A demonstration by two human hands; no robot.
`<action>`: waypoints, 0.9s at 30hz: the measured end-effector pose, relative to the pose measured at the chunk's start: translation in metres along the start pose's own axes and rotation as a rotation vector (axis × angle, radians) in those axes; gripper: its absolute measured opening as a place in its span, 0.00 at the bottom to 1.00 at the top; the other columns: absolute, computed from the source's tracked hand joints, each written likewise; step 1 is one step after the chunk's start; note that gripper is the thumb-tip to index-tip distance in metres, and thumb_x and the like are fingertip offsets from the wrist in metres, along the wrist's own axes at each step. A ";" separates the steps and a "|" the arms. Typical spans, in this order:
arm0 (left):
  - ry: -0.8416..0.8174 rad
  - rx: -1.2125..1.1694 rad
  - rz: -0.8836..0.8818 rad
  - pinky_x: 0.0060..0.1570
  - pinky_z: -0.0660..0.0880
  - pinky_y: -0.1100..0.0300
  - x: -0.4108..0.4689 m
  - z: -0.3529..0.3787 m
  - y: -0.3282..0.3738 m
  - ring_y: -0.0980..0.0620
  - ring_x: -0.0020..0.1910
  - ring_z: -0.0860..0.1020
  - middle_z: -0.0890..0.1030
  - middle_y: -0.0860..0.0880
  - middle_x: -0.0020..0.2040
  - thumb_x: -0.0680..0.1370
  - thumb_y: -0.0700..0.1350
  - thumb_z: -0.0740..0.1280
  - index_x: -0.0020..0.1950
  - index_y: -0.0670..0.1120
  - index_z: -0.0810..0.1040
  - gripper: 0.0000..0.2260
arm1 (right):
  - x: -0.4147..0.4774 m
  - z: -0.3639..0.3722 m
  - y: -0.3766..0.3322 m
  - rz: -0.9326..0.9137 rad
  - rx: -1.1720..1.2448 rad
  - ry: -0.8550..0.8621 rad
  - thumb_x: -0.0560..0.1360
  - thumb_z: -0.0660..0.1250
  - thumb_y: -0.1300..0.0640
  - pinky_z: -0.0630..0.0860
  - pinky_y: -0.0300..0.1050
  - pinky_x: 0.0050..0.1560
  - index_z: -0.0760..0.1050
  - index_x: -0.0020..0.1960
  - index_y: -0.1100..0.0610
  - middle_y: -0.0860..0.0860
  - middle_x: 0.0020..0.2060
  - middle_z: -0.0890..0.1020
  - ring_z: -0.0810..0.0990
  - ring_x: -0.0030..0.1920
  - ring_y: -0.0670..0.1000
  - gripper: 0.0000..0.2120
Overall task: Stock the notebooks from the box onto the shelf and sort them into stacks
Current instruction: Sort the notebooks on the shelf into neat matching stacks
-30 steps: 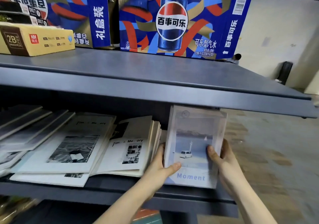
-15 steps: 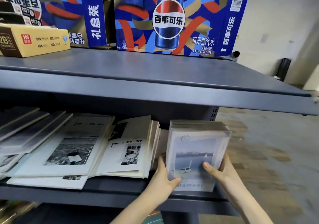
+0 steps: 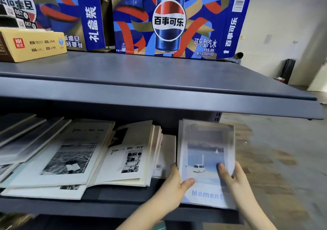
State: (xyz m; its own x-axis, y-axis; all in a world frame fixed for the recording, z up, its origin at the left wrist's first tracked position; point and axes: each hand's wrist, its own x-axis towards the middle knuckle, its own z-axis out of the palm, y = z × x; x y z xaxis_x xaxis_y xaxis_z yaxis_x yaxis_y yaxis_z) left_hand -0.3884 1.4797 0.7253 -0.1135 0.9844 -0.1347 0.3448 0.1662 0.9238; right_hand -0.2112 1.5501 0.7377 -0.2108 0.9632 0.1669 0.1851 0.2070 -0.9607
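**Moment stack lowered onto right end of shelf**

Warehouse-type room, bare concrete floor at right, blue-grey metal shelving up front. Upper shelf (image 3: 159,73) carries Pepsi cartons (image 3: 168,19) along its back edge and a tan box (image 3: 31,43) at its left end. Lower shelf (image 3: 115,197) holds the notebooks.

Change: half a second ago the Moment stack (image 3: 206,159) was tilted up, top edges fanned toward the camera; one second ago it stood nearly upright under the upper shelf's lip. Now it lies much flatter, cover up, its near edge at the front edge of the lower shelf, right end. Motion blur on the cover, so it is probably still settling.

Left hand (image 3: 172,187) clamps the stack's left edge, thumb over the cover, fingers underneath and hidden. Right hand (image 3: 233,178) holds the right edge the same way, thumb on the cover by the white car. Both are closed on the stack, not released.

Just beside it on the left: a thin pale notebook (image 3: 166,155), then the Time & Memory stack (image 3: 127,155) leaning, then a larger Time & Memory pile (image 3: 70,151). Grey covers (image 3: 26,137) fan out at the shelf's left end.

Meaning: this batch looks almost placed as its own stack, apart from the Memory titles. Likely left to do: let go, square the edges. Source box not clearly in view; how much remains I cannot tell.
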 end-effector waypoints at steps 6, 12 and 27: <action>-0.023 0.070 -0.116 0.41 0.65 0.60 0.020 0.004 0.012 0.58 0.36 0.67 0.68 0.50 0.43 0.81 0.56 0.52 0.54 0.46 0.64 0.14 | 0.021 -0.006 0.005 0.147 -0.210 -0.008 0.78 0.63 0.50 0.57 0.36 0.25 0.59 0.33 0.56 0.47 0.23 0.62 0.60 0.22 0.44 0.20; 0.056 -0.096 -0.147 0.54 0.67 0.62 0.043 0.012 -0.001 0.53 0.58 0.71 0.71 0.50 0.61 0.82 0.53 0.53 0.65 0.43 0.64 0.17 | 0.047 -0.003 0.009 0.220 -0.301 -0.029 0.77 0.64 0.52 0.53 0.35 0.20 0.59 0.31 0.55 0.46 0.20 0.60 0.56 0.20 0.46 0.21; 0.290 -0.249 -0.184 0.54 0.67 0.59 0.089 0.029 -0.006 0.49 0.56 0.73 0.75 0.46 0.59 0.82 0.49 0.55 0.61 0.42 0.70 0.14 | 0.063 -0.004 0.017 0.149 -0.276 -0.110 0.76 0.65 0.58 0.66 0.37 0.30 0.75 0.48 0.62 0.48 0.31 0.75 0.70 0.28 0.45 0.07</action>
State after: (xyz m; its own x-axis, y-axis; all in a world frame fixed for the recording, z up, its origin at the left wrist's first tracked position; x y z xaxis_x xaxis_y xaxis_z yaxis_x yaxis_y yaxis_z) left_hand -0.3733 1.5677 0.6978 -0.4220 0.8764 -0.2321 0.0625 0.2835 0.9569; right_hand -0.2170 1.6148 0.7327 -0.2613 0.9652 -0.0102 0.4713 0.1184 -0.8740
